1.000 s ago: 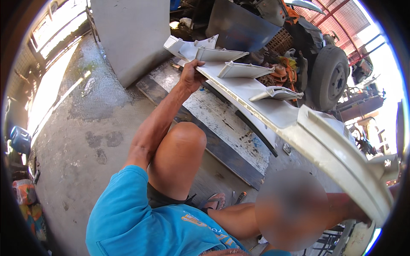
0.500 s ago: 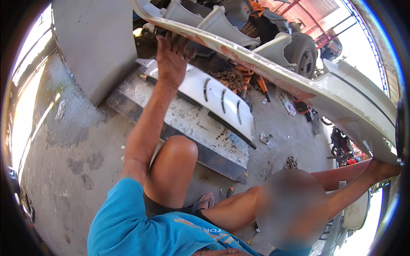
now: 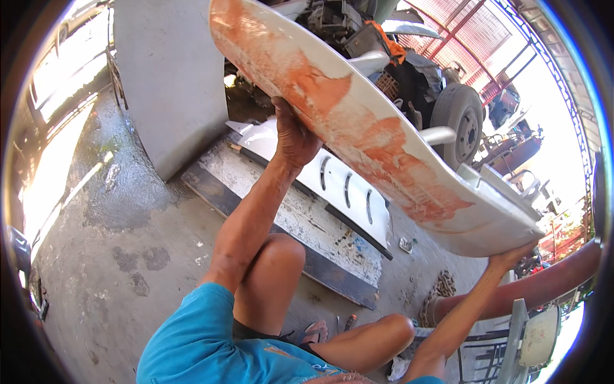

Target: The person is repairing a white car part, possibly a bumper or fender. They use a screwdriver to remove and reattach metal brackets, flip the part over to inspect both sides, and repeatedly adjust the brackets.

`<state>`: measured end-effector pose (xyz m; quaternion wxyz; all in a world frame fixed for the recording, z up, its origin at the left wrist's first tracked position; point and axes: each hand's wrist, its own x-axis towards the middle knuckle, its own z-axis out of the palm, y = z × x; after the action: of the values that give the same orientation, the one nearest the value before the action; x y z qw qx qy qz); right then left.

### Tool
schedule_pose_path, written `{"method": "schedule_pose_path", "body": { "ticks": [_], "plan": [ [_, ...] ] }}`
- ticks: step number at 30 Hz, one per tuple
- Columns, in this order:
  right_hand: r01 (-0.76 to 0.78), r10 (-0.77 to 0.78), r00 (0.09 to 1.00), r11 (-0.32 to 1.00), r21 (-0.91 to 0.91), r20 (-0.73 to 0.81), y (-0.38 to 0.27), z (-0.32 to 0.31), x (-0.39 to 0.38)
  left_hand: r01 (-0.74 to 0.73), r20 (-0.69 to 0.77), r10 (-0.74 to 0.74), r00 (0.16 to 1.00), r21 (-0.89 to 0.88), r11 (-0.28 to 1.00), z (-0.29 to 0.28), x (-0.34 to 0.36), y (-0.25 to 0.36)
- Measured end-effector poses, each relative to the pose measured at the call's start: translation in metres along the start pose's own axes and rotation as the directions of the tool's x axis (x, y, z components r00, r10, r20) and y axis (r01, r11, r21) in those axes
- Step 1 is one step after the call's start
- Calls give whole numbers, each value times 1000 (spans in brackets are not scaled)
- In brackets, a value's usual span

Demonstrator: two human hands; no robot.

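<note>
A long off-white vehicle bumper (image 3: 384, 163) with orange-red patches on its face is raised on a slant in front of me. My left hand (image 3: 298, 137) is closed on its lower edge, toward the upper left end, thumb against the patched face and the other fingers hidden behind. At the lower right end, my right hand (image 3: 510, 256) supports the bumper from below; its fingers are partly hidden under the edge. The back of the bumper, where pale brackets stick out, faces away from me.
A white slotted panel (image 3: 345, 182) lies on a scuffed board (image 3: 307, 230) on the floor. Behind are a truck wheel (image 3: 457, 121) and vehicle parts. A big grey panel (image 3: 169, 77) stands at left. A thick red pipe (image 3: 543, 281) and a chain (image 3: 441, 288) are at right.
The bumper has tilted so its patched face shows to me. My left hand has gone from spread fingers to gripping the lower edge. My right hand has come left with the bumper's end.
</note>
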<state>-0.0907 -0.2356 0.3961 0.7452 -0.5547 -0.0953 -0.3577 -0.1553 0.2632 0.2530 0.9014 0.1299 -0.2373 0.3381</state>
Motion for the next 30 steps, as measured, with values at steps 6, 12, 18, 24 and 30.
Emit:
{"method": "schedule_pose_path", "body": {
  "ticks": [6, 12, 18, 24, 30],
  "plan": [
    [-169, 163, 986, 962, 215, 45, 78, -24, -32, 76, 158, -92, 983, 104, 992, 40, 11, 2],
    [-284, 272, 958, 884, 371, 86, 197, -98, -30, 116, 143, -127, 982, 84, 990, 95, 32, -35],
    [-344, 379, 925, 824, 450, 12, 243, -121, -63, 147, 104, -159, 982, 113, 983, 93, 41, -76],
    [-331, 388, 921, 817, 473, -25, 236, -148, -70, 196, 74, -201, 977, 65, 978, 83, 33, -100],
    [-346, 400, 916, 806, 480, -11, 239, -160, -76, 196, 50, -195, 980, -6, 981, 63, 29, -110]
  ]
}}
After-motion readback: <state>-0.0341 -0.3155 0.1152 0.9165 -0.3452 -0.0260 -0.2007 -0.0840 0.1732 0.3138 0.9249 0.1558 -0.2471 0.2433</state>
